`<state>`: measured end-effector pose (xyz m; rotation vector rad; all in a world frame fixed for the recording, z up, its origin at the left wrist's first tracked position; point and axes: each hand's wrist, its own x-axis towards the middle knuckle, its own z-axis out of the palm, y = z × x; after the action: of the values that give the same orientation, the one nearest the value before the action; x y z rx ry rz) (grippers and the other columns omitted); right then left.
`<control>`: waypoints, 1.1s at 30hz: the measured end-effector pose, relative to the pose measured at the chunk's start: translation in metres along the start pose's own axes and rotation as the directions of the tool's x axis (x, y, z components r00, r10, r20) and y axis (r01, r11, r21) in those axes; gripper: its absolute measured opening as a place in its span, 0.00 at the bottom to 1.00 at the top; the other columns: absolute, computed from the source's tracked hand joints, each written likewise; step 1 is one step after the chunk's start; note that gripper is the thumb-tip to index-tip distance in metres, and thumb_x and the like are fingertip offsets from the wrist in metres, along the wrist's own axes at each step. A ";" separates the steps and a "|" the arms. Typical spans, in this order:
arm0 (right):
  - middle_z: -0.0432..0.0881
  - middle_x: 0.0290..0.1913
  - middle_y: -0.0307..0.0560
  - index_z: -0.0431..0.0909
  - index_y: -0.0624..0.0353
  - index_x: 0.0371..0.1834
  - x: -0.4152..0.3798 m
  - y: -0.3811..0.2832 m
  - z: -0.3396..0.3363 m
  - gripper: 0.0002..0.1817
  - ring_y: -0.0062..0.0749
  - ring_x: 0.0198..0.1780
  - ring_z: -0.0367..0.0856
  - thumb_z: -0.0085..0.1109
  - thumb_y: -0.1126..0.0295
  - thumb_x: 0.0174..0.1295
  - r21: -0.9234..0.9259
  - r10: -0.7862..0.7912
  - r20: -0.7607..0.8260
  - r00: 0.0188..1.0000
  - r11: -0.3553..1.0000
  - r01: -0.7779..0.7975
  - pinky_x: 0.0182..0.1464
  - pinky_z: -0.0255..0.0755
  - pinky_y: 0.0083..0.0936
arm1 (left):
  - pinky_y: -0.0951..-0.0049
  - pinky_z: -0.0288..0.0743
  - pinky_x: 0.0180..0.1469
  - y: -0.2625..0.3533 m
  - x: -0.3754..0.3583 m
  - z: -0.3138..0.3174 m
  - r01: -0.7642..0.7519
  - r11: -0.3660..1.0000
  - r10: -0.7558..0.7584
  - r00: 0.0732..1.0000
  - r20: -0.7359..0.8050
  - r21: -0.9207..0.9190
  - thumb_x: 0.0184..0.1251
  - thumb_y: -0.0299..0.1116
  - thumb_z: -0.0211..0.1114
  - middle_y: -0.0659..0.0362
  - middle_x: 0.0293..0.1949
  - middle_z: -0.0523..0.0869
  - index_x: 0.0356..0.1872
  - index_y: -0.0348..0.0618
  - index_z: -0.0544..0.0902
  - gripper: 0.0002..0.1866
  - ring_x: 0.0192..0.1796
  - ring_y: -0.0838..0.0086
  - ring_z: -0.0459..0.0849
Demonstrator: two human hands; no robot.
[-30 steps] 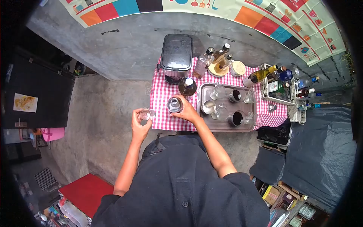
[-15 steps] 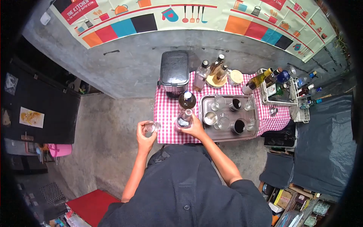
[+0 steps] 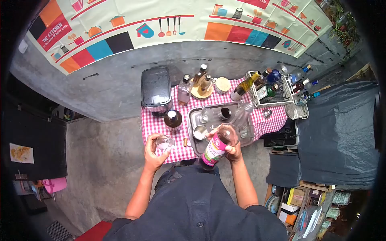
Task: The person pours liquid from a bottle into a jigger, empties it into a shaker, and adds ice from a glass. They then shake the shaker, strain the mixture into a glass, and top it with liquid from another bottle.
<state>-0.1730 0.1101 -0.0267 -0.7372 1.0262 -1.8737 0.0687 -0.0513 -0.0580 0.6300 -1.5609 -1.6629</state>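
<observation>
My left hand is closed around a small clear glass at the table's front left. In my right hand is a clear glass bottle with a pink label, tilted so its neck points away to the right, over the tray. Dark liquid shows inside the bottle. The brown metal tray holds a metal cup, a clear glass mug and a glass of dark drink; the bottle hides part of it. A cork lies between the left glass and the tray.
A dark round bottle with a white cap stands behind my left hand. Behind it is a black lidded bin. Several bottles stand at the back, one a yellow-necked bottle, near a white wire basket of bottles.
My right hand has lifted the bottle from the table's left side and brought it right and closer, tilting it label up. My left hand still holds the glass. The camera view has shifted.
</observation>
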 end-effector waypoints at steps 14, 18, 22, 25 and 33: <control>0.84 0.47 0.56 0.71 0.59 0.57 0.025 -0.080 -0.079 0.42 0.50 0.50 0.84 0.81 0.58 0.36 -0.932 0.492 0.308 0.814 0.326 0.156 0.54 0.77 0.38 | 0.70 0.75 0.59 -0.004 0.010 0.118 0.043 0.943 -0.084 0.990 0.111 0.329 0.49 0.25 0.75 0.56 0.48 0.84 0.55 0.37 0.75 0.29 0.53 0.72 0.83; 0.82 0.51 0.62 0.70 0.63 0.58 0.040 -0.106 -0.108 0.44 0.57 0.54 0.81 0.79 0.51 0.39 -0.937 0.602 0.330 0.727 0.300 0.177 0.57 0.75 0.43 | 0.69 0.76 0.58 -0.005 0.009 0.151 0.090 0.910 -0.110 0.994 0.027 0.405 0.49 0.26 0.75 0.54 0.48 0.84 0.55 0.38 0.77 0.28 0.53 0.70 0.84; 0.85 0.45 0.56 0.72 0.60 0.55 0.052 -0.119 -0.140 0.40 0.54 0.49 0.84 0.79 0.55 0.38 -0.902 0.543 0.431 0.721 0.295 0.317 0.52 0.78 0.41 | 0.65 0.78 0.54 0.001 0.015 0.178 0.059 0.883 -0.066 0.998 0.000 0.466 0.50 0.31 0.76 0.53 0.53 0.83 0.57 0.43 0.78 0.29 0.57 0.65 0.82; 0.84 0.46 0.58 0.71 0.61 0.55 0.063 -0.131 -0.156 0.41 0.55 0.48 0.84 0.79 0.55 0.38 -0.900 0.585 0.437 0.683 0.281 0.334 0.51 0.78 0.41 | 0.68 0.76 0.59 0.001 0.018 0.197 0.018 0.843 -0.014 1.000 -0.011 0.537 0.50 0.26 0.74 0.53 0.52 0.83 0.59 0.39 0.77 0.30 0.56 0.68 0.83; 0.84 0.45 0.66 0.71 0.68 0.55 0.088 -0.166 -0.186 0.42 0.58 0.47 0.84 0.76 0.51 0.40 -0.888 0.657 0.447 0.607 0.244 0.390 0.51 0.78 0.43 | 0.65 0.74 0.60 0.015 0.026 0.248 -0.032 0.800 0.066 0.997 -0.035 0.599 0.49 0.28 0.75 0.50 0.52 0.83 0.56 0.39 0.78 0.29 0.56 0.59 0.83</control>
<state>-0.4274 0.1496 0.0340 -1.9000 1.4764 -0.1946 -0.1383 0.0792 -0.0067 0.9351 -2.0561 -1.0763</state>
